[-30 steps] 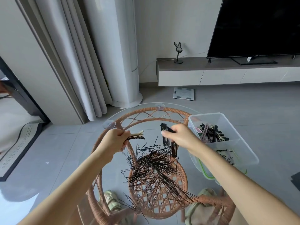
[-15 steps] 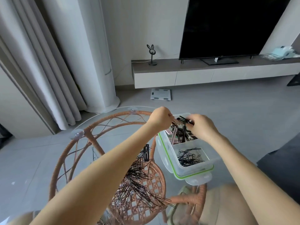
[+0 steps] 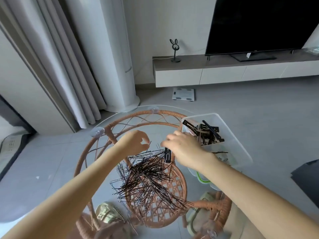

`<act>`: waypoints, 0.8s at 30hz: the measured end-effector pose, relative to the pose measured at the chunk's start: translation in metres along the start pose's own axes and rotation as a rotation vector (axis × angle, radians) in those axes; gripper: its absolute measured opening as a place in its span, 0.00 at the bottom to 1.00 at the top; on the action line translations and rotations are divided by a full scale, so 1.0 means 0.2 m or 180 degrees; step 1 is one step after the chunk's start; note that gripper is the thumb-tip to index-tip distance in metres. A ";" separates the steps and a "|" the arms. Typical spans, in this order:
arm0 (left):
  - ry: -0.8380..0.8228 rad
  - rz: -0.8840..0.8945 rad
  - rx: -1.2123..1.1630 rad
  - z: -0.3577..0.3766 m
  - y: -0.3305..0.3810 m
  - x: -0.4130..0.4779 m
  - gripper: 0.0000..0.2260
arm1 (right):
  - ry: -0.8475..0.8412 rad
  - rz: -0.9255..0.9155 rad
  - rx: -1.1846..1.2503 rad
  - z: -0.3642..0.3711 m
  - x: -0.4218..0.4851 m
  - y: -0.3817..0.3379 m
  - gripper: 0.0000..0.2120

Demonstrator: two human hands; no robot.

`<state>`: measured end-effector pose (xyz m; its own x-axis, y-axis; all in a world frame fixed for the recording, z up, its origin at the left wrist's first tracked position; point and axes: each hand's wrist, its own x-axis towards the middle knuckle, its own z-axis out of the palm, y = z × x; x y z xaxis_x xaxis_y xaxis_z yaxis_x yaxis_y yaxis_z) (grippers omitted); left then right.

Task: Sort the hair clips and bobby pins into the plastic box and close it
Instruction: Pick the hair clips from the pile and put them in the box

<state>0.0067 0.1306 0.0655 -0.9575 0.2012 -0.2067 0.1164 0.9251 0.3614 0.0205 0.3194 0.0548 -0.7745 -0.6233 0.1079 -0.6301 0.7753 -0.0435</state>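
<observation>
A big pile of black bobby pins (image 3: 148,176) lies on the round glass table (image 3: 57,152), which has a rattan frame. A few black hair clips (image 3: 167,155) stand at the pile's far edge. My right hand (image 3: 184,147) hovers over them with its fingers at their tops; the grip is hidden. My left hand (image 3: 136,142) is at the pile's far left, thumb and forefinger pinched on a thin bobby pin (image 3: 150,143). The clear plastic box (image 3: 240,145) stands open at the right. Its far compartment holds hair clips (image 3: 207,133) and its near one holds bobby pins (image 3: 221,153).
The box's green-sealed lid (image 3: 202,179) lies under the box. Slippers (image 3: 107,213) show on the floor through the glass. Beyond the table are a bathroom scale (image 3: 183,94), a TV stand (image 3: 224,73), a tall white column unit (image 3: 110,54) and curtains (image 3: 57,62).
Both hands have come back from over the box to the far edge of the pin pile. The clips they held a second ago are gone from them. The view has swung left.
</observation>
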 end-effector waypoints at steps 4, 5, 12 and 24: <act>0.0052 -0.0092 -0.0138 0.08 -0.16 -0.14 0.10 | -0.0689 0.0096 -0.0503 0.09 0.08 -0.02 0.21; 0.0129 -0.0113 -0.0173 0.10 -0.19 -0.16 0.10 | -0.0701 0.0114 -0.0475 0.10 0.10 -0.03 0.20; 0.0795 -0.0546 0.0125 0.26 -0.35 -0.18 0.19 | -0.0883 -0.0106 -0.0342 0.06 0.10 -0.04 0.15; 0.1095 0.0001 -0.0437 0.43 -0.36 -0.19 0.20 | 0.0346 0.0305 0.0144 -0.12 -0.09 -0.01 0.04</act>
<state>0.0577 0.0835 -0.0318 -0.9929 0.0599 0.1028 0.1026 0.8685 0.4850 0.0373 0.3319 0.0774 -0.8220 -0.5302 0.2079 -0.5574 0.8238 -0.1031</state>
